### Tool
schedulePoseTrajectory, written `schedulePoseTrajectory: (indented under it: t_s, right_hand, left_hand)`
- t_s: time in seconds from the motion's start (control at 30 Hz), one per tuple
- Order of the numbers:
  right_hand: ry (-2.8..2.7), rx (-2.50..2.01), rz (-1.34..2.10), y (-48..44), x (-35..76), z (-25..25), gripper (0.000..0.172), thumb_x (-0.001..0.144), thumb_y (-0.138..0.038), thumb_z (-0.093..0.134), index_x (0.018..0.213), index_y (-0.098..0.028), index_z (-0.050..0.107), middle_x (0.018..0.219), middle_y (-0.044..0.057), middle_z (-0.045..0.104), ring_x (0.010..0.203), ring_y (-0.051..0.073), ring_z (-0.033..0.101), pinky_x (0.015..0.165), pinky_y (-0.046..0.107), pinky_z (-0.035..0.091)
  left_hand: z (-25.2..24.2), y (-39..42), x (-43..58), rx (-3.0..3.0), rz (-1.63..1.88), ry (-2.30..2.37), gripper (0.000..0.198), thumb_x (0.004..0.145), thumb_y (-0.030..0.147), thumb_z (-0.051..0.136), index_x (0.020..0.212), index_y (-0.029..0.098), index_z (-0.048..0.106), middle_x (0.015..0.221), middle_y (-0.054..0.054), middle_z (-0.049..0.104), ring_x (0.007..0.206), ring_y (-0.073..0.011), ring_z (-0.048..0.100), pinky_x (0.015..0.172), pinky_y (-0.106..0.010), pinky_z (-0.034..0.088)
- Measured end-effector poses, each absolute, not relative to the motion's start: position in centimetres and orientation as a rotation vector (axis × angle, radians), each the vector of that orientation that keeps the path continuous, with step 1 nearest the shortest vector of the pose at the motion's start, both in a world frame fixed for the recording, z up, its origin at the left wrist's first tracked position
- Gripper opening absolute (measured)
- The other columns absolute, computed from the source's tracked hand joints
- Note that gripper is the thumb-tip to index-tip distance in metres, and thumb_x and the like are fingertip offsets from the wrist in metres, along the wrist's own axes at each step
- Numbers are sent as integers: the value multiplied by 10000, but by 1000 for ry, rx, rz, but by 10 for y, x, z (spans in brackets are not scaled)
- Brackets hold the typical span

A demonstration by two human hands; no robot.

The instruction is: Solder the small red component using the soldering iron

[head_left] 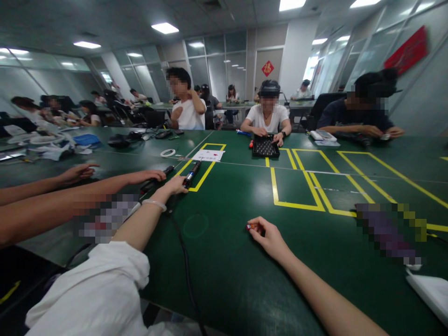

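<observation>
My left hand reaches forward and is closed around a black electric screwdriver with a blue band, lying over the yellow tape outline. From near that hand a black cable runs toward the table's near edge. Closer to me, my right hand pinches a small red and orange piece just over the green table; its exact kind is too small to tell. A white sheet of paper lies beyond the screwdriver's far end.
At left, another person's hand rests by a black tool. Across the table a person handles a black tray of small parts. Yellow tape marks rectangles. A white ring lies at back left.
</observation>
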State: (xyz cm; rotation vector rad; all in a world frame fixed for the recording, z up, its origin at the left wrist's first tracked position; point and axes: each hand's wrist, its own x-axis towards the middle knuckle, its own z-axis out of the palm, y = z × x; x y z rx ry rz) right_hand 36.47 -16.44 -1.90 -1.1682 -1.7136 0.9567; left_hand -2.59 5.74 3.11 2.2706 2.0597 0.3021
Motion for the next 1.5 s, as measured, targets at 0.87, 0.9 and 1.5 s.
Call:
schedulePoseTrajectory:
  t_s: [0.87,0.9,1.5]
  right_hand:
    - [-1809,-1277,713,-158,375,-24,64,852,-241,582,881,-186,597,761,14,611,708,170,576,657,268,440]
    - [-1820,-1290,700,-159,375,-23,56,848,-236,582,874,-187,590,755,13,609,702,170,574,655,268,437]
    - [-1894,-1308,730,-162,372,-17,118,799,-213,618,878,-200,531,681,-32,560,625,150,541,609,250,409]
  left_hand:
    - [25,-125,173,2605,221,1463,686,718,400,606,1351,235,397,1189,-89,511,1062,-263,497,834,-344,482]
    - [24,-129,177,2610,235,1428,696,719,393,605,1360,235,386,1199,-88,508,1065,-261,493,846,-346,482]
    - [23,-140,183,2651,292,1270,710,734,357,598,1388,206,365,1228,-82,507,1077,-251,484,909,-352,473]
